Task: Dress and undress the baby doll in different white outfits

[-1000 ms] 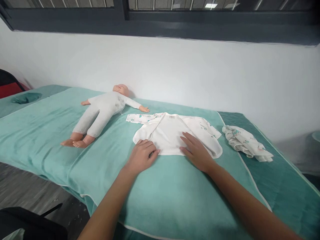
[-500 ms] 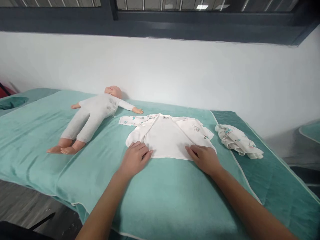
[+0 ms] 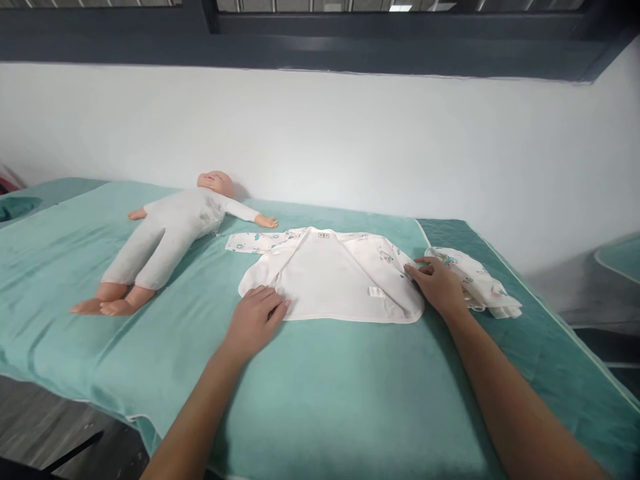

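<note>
Right hand (image 3: 440,285) moved from shirt (image 3: 325,280) hem (image 3: 345,321) to right sleeve (image 3: 393,257), shifting work there; left hand (image 3: 255,320) at hem's left; cannot tell whether grips pinch

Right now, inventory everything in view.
shirt: one, printed white, centre
bundled cloth: one, printed white, right of shirt
doll: one, white body, left side
bed: one, green, underneath
wall: one, white, behind
window: one, dark frame, top
floor: one, grey, lower left
red item: one, red, left edge
lump: one, dark green, left edge
black item: one, black, bottom left
surface: one, green, right edge
left hand: one, at shirt's lower left
right hand: one, at shirt's right sleeve
</note>
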A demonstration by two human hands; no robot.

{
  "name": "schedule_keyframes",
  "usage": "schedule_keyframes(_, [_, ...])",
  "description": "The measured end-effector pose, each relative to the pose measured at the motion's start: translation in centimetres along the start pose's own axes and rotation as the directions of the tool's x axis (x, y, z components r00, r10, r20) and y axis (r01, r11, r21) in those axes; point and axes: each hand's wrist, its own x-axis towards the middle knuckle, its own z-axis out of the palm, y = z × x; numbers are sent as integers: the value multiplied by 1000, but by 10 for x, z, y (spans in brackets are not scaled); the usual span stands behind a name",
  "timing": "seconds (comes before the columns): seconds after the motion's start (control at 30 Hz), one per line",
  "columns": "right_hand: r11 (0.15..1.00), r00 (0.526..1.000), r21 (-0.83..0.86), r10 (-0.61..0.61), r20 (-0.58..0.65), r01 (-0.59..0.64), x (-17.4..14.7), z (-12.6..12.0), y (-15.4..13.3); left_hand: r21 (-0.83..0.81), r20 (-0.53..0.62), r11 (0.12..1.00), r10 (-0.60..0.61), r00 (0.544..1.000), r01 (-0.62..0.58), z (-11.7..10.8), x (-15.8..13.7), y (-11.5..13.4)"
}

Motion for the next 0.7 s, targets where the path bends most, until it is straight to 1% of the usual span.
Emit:
schedule_keyframes(0.03, [998, 1000, 67, -5, -22, 7, 1, 1, 0, -4, 0, 1000, -5, 1000, 5, 0, 0, 0])
schedule_keyframes(0.1, [978, 994, 207, -2, -105, 24, 8, 1, 2, -5, 3, 1000, -11, 1000, 11, 1, 1, -1])
schedule_keyframes(0.17, [951, 968, 301, 9, -250, 69, 18, 0, 6, -5, 5, 1000, -16, 1000, 16, 1, 2, -1])
schedule_keyframes(0.2, [945, 941, 310, 7, -338, 105, 23, -1, 8, -5, 6, 1000, -20, 1000, 20, 1, 2, -1])
schedule_keyframes(0.27, [956, 870, 240, -32, -491, 170, 30, -1, 11, -11, 3, 999, -36, 999, 36, 1, 2, -1])
schedule_keyframes(0.3, [964, 844, 183, -67, -533, 193, 31, -1, 12, -15, 1, 999, -46, 999, 46, 1, 3, -1])
schedule_keyframes(0.33, [969, 832, 130, -109, -544, 212, 31, 1, 11, -17, -1, 998, -55, 999, 55, 2, 3, -1])
schedule_keyframes(0.37, [969, 835, 84, -154, -528, 232, 29, 3, 10, -15, -4, 998, -62, 998, 61, 2, 3, -1])
schedule_keyframes(0.43, [958, 861, 20, -249, -443, 287, 24, 8, 7, -2, -9, 998, -63, 998, 63, 2, 3, -1])
schedule_keyframes(0.47, [952, 875, 1, -282, -392, 307, 21, 11, 5, 8, -12, 998, -59, 998, 59, 2, 3, -1])
schedule_keyframes(0.5, [952, 890, -11, -291, -352, 307, 20, 13, 5, 19, -17, 998, -55, 998, 55, 2, 3, -1])
schedule_keyframes(0.53, [959, 907, -17, -272, -322, 282, 19, 15, 5, 27, -22, 998, -53, 998, 53, 2, 3, -1])
schedule_keyframes(0.57, [972, 927, -11, -226, -298, 233, 20, 16, 6, 32, -26, 998, -52, 998, 53, 2, 3, -1])
schedule_keyframes(0.63, [995, 963, 21, -93, -254, 102, 26, 16, 10, 33, -31, 998, -55, 998, 56, 1, 3, -1])
schedule_keyframes(0.7, [999, 977, 43, 20, -211, -11, 34, 14, 14, 29, -27, 998, -63, 998, 64, 1, 4, 0])
